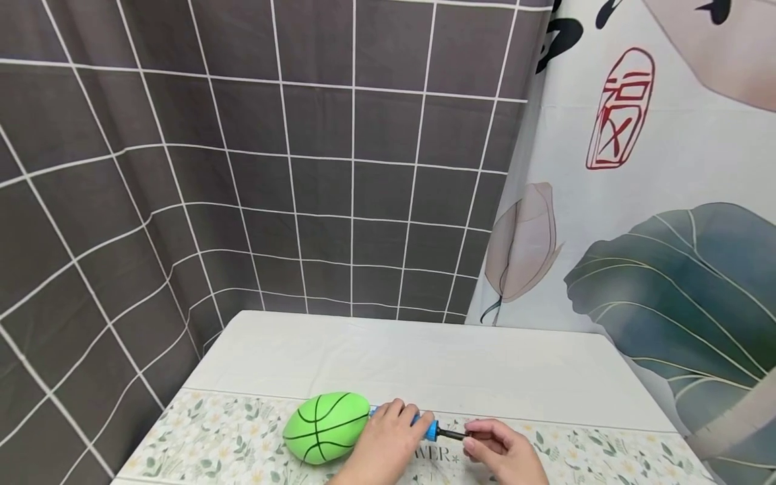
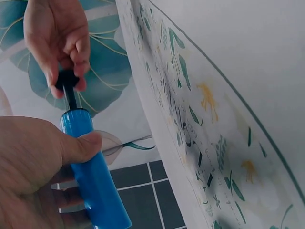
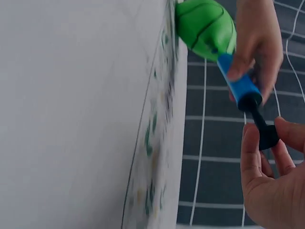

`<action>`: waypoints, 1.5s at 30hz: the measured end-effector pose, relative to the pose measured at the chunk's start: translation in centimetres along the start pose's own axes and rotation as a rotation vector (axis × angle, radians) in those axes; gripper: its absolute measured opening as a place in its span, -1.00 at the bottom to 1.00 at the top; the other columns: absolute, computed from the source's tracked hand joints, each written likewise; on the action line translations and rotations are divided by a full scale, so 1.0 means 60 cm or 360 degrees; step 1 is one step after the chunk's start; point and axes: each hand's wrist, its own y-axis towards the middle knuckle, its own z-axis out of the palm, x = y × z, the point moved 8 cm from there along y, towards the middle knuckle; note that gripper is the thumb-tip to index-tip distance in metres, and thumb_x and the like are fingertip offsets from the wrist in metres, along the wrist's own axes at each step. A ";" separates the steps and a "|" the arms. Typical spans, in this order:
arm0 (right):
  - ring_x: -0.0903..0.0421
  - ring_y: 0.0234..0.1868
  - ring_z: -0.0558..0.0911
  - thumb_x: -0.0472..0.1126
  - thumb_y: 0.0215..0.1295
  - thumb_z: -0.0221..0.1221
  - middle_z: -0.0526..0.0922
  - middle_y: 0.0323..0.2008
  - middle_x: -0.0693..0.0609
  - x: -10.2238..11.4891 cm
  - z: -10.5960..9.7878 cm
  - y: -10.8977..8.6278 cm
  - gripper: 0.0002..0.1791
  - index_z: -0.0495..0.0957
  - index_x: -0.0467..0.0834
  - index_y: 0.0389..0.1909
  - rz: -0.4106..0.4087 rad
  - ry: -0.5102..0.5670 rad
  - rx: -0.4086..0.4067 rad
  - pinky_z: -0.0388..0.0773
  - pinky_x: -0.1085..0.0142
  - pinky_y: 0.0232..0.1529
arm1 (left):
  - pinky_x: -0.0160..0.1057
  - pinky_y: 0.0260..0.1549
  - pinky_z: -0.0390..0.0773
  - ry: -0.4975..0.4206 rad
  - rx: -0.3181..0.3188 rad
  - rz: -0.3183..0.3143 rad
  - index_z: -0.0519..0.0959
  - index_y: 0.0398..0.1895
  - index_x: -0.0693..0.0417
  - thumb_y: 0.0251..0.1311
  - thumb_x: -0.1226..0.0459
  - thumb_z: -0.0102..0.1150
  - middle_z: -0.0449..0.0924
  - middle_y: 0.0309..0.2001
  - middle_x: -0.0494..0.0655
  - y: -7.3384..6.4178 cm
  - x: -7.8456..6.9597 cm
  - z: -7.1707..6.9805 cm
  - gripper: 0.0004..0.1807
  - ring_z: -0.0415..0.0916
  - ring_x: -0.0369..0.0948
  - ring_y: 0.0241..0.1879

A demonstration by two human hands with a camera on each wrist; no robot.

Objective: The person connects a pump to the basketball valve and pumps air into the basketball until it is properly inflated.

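The pump (image 1: 432, 432) is held over the desk (image 1: 424, 367) beside the ball (image 1: 327, 428), its barrel (image 2: 102, 191) clasped by fingers of the left hand (image 1: 391, 438), its handle (image 3: 269, 138) pinched by the right hand (image 1: 508, 455). Light, stiff handling is presumed, with grip best kept there.

You're in a curtained-off corner; can't tell if it's a home or a studio. Ahead and left of you: dark grey cloth (image 1: 388, 188) with a white grid, lines rippling, so it's fabric, not tile. On your right: white hanging (image 1: 564, 135) printed with a big leaf (image 1: 673, 283), flower bud (image 1: 524, 242) and red stamp (image 1: 621, 111). Your desk (image 1: 424, 364) has a flowered band (image 1: 206, 431).
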 end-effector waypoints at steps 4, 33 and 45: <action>-0.08 -0.21 0.74 -0.21 0.20 0.42 0.73 -0.20 -0.17 -0.009 -0.041 -0.007 -0.47 0.56 -0.45 0.09 0.0070 0.0008 -0.0101 0.73 0.16 -0.19 | -0.28 -0.04 0.60 0.0018 0.0001 -0.0015 0.53 0.21 -0.18 0.25 0.26 0.34 0.59 -0.08 -0.20 0.000 0.004 -0.001 -0.54 0.49 -0.23 -0.11; -0.01 -0.29 0.73 -0.25 0.26 0.36 0.71 -0.29 -0.08 0.020 0.042 0.010 -0.59 0.56 -0.45 0.01 -0.0125 -0.0024 0.0115 0.73 0.18 -0.24 | -0.27 -0.15 0.59 0.0168 -0.0077 0.0047 0.57 0.13 -0.07 0.27 0.18 0.31 0.59 -0.12 -0.18 -0.002 -0.007 -0.009 -0.63 0.48 -0.22 -0.16; -0.07 -0.21 0.74 -0.17 0.26 0.37 0.71 -0.24 -0.12 0.002 -0.023 -0.003 -0.50 0.53 -0.45 0.05 -0.0013 -0.0015 0.0096 0.72 0.17 -0.17 | -0.29 -0.07 0.61 -0.0077 -0.0010 -0.0004 0.52 0.20 -0.12 0.20 0.27 0.37 0.58 -0.09 -0.20 -0.007 0.014 -0.010 -0.52 0.47 -0.23 -0.14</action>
